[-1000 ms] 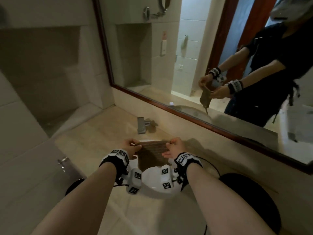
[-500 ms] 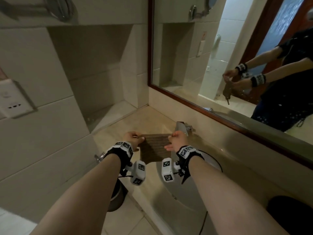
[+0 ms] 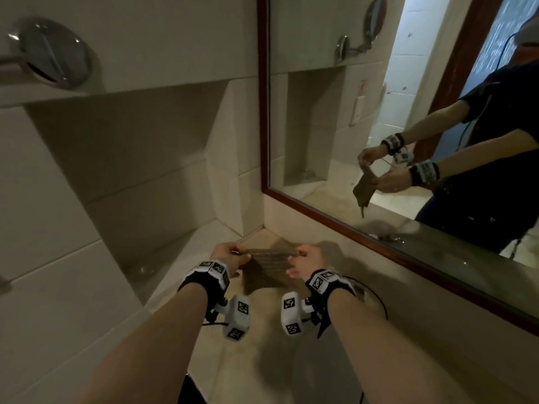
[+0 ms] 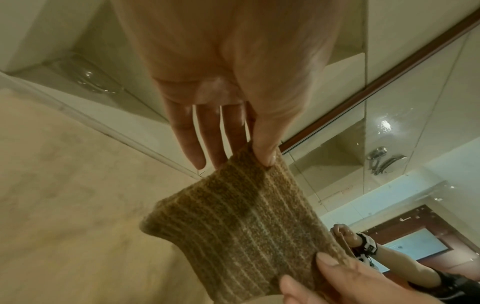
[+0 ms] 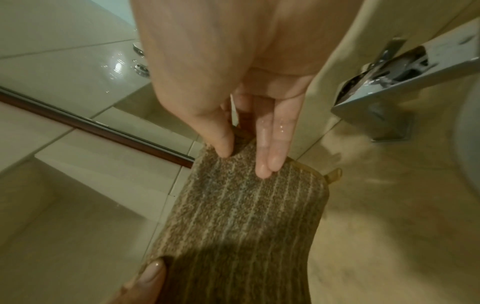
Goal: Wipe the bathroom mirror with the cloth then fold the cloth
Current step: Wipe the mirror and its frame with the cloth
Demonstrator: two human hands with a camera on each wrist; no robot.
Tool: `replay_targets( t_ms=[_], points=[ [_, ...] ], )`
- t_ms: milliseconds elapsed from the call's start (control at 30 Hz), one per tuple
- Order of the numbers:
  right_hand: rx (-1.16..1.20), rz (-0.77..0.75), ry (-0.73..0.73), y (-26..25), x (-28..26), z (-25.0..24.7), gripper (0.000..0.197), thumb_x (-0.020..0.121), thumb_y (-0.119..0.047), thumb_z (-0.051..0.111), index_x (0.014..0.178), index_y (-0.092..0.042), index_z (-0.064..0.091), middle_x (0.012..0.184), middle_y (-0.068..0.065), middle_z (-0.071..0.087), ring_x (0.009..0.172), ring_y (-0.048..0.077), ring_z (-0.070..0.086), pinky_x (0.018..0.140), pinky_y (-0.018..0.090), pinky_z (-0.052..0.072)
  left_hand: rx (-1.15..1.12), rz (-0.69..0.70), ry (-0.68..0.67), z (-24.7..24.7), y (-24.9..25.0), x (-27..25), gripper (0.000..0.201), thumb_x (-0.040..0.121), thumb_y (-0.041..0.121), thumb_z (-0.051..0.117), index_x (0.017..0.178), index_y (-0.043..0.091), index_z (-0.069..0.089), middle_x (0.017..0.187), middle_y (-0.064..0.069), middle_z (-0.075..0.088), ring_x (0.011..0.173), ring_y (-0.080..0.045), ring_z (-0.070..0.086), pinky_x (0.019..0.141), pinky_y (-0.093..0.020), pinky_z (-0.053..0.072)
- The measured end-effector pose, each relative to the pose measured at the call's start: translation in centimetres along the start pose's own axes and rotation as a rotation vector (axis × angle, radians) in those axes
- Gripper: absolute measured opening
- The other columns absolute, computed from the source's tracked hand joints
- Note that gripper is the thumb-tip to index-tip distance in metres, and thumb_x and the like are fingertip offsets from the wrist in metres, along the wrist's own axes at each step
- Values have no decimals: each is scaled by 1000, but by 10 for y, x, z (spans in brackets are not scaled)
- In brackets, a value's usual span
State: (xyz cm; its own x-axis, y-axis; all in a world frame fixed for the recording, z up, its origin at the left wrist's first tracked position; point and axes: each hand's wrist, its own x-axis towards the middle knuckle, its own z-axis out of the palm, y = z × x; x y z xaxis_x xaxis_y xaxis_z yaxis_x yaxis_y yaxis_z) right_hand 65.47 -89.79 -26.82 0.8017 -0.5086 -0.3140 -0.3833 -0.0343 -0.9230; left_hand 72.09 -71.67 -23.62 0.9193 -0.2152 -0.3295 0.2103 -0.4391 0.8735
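The cloth [image 3: 269, 265] — brown, ribbed with pale stripes — is held up in the air above the bench [image 3: 262, 345], stretched between both hands just in front of the lower left corner of the mirror [image 3: 379, 126]. The left hand [image 3: 229, 256] pinches one top corner: in the left wrist view its thumb presses the cloth's edge against the fingers [image 4: 207, 144], which are long and nearly straight behind the fabric. The right hand [image 3: 307, 262] pinches the other top corner, thumb on the near face and two fingers [image 5: 270, 148] lying flat on the weave, wet and glistening. The cloth hangs down from that top edge, and a small loop tag [image 5: 333, 174] sticks out at its corner on the right-hand side. A chrome tap [image 5: 389, 96] stands on the bench to the right of the cloth. The mirror's dark wooden frame [image 3: 264, 112] runs just behind the hands, and its glass shows the person's reflection [image 3: 481, 170] holding the cloth — folded and drooping from the two hands there.
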Motion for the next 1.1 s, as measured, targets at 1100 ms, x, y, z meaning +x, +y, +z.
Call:
replay_targets(
  t_ms=[1100],
  points=[
    [47,-397,666,-248,167,1,9,93,-14,58,98,-19,61,63,7,70,54,21,69,55,34,60,175,732,-75,-14,285,262,4,94,16,53,90,16,52,79,-14,65,63,-30,66,53,-35,56]
  ],
)
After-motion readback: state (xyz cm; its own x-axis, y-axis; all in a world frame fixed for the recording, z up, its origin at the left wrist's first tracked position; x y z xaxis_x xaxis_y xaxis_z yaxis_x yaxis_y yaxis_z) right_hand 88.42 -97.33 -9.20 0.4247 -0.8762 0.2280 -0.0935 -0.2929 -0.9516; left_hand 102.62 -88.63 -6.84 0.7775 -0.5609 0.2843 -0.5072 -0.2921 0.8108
